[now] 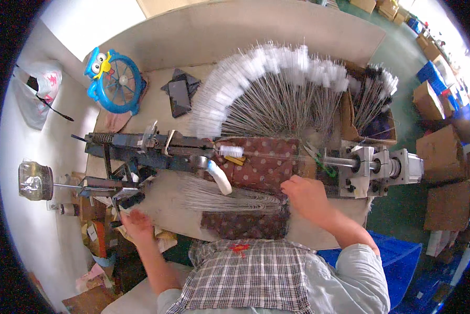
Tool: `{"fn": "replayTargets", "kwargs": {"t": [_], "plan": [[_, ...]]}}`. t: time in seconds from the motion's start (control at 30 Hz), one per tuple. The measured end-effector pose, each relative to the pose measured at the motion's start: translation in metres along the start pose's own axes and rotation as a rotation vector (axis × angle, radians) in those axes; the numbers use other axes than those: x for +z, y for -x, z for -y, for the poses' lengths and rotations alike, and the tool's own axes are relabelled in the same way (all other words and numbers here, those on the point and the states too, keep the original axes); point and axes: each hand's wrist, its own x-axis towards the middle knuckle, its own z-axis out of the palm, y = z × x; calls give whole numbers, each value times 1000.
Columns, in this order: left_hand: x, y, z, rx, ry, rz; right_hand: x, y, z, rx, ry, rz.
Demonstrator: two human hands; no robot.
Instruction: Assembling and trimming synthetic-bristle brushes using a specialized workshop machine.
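Note:
My right hand [309,198] is over the front of the bench, right of centre, with its fingers bent together at the edge of a brown dotted cloth [266,175]. Whatever those fingers hold, if anything, is too small to make out. Just beside them lie the looped ends of a bundle of bent wires [235,199]. My left hand [138,225] is low on the left, near a dark metal bracket [127,193]; its fingers are blurred. Above the cloth, a small white bristle brush [231,151] lies in line with the black machine bed [180,146] and the motor-driven spindle [342,161].
Many finished wire brushes [276,99] fan out at the back, with more in a cardboard box [371,133]. A blue cartoon-shaped fan [117,81] and a dark phone [179,98] stand left of them. Green-handled scissors [326,168] lie near the spindle. A blue crate [397,261] is at lower right.

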Motion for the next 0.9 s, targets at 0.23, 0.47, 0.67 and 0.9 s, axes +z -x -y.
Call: {"fn": "replayTargets", "kwargs": {"t": [0.23, 0.47, 0.67, 0.9], "plan": [[-51, -71, -55, 200, -166, -168, 11, 4, -8, 113, 28, 275], [15, -1, 51, 64, -170, 116, -11, 14, -11, 121, 25, 215], [176, 137, 131, -315, -419, 623, -3, 9, -10, 101, 24, 304], [242, 170, 45, -959, 399, 727, 8, 21, 1, 196, -33, 95]]}}
